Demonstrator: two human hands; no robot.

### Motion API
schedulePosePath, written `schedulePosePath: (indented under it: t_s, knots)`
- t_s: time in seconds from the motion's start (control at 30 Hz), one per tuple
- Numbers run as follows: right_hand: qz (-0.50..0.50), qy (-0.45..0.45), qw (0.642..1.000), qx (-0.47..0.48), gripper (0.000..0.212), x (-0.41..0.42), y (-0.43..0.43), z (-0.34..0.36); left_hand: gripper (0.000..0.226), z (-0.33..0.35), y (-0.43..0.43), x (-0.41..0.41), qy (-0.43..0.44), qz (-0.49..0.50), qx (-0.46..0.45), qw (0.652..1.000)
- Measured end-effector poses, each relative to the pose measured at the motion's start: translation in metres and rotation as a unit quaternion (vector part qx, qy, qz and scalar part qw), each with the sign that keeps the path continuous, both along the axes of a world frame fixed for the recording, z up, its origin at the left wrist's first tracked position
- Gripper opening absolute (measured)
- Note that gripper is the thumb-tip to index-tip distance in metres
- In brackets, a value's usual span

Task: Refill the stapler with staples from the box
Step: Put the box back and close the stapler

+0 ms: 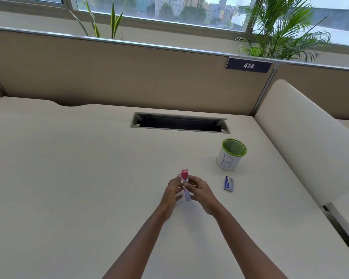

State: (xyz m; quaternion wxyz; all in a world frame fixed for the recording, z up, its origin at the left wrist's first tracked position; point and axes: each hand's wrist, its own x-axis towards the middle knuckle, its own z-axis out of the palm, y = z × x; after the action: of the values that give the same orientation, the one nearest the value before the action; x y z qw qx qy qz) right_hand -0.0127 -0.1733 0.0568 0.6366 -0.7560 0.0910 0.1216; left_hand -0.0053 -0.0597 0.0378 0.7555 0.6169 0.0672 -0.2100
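Both hands, left (172, 191) and right (199, 190), closed around slim pink-and-white plastic stapler (185, 184), held between them above cream bench (69, 178). Small blue cardboard staple box (228, 184) lying untouched just right of right hand. Reloading apparently not begun; staples not yet fetched.

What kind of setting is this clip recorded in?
Most likely an office workstation: a pale desk with a cable-access slot, a fabric partition bearing a "474" number plate, and windows overlooking city buildings. Both hands hold a stapler.
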Motion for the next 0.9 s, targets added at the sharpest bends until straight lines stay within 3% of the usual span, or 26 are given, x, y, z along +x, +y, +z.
schedulePosePath:
  t_s: [0.1, 0.33, 0.7, 0.9]
  knots:
    - [0.020, -0.004, 1.000, -0.017, 0.037, -0.003, 0.000, -0.004, 0.041, -0.002, 0.001, 0.001, -0.049, -0.018, -0.021, 0.998]
    - [-0.007, -0.044, 0.998, -0.051, 0.030, -0.002, 0.003, -0.004, 0.035, 0.003, 0.001, 0.011, -0.025, 0.036, -0.099, 0.994]
    - [0.002, -0.079, 0.985, -0.153, 0.026, 0.002, 0.008, -0.003, 0.029, 0.003, -0.005, 0.014, -0.017, 0.088, -0.084, 0.992]
    - [0.010, -0.054, 0.991, -0.119, 0.030, 0.001, 0.005, -0.001, 0.021, 0.002, -0.003, 0.016, 0.006, 0.093, -0.116, 0.989]
